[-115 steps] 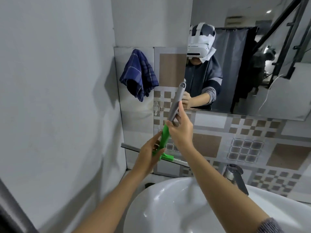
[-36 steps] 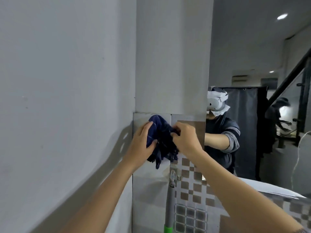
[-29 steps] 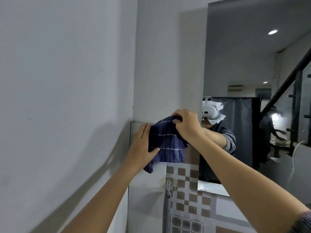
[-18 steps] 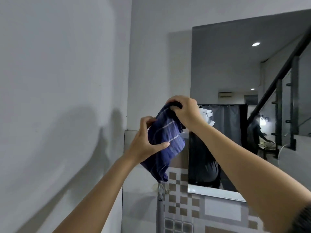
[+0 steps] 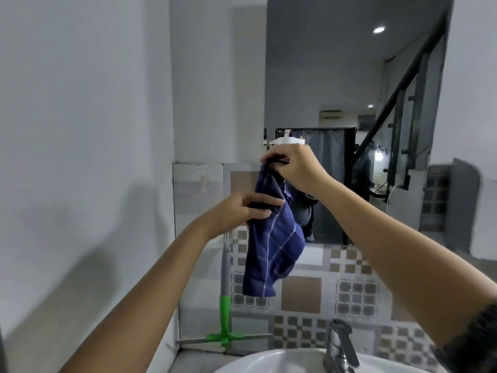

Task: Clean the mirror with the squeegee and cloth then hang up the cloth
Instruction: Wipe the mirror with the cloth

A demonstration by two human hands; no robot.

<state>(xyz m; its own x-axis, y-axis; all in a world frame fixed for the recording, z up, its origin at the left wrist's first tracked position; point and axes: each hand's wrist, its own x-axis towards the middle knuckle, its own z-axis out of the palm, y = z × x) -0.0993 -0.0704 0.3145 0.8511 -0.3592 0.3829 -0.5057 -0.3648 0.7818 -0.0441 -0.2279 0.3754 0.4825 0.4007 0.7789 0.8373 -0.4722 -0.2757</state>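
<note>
Cloth (image 5: 271, 246) has come off the wall and now dangles before the mirror (image 5: 349, 76), right hand (image 5: 294, 168) pinching its top, left hand (image 5: 242, 211) gripping lower; squeegee (image 5: 225, 292) hangs, so wiping comes next.

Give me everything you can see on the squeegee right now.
The squeegee hangs upright on the tiled wall left of the mirror, its grey handle top at a small wall hook. Below the grey section, the neck and crosspiece are green, apparently plastic, holding a long thin horizontal blade just above the sink. Neither hand touches it; the cloth hangs to its right.
</note>
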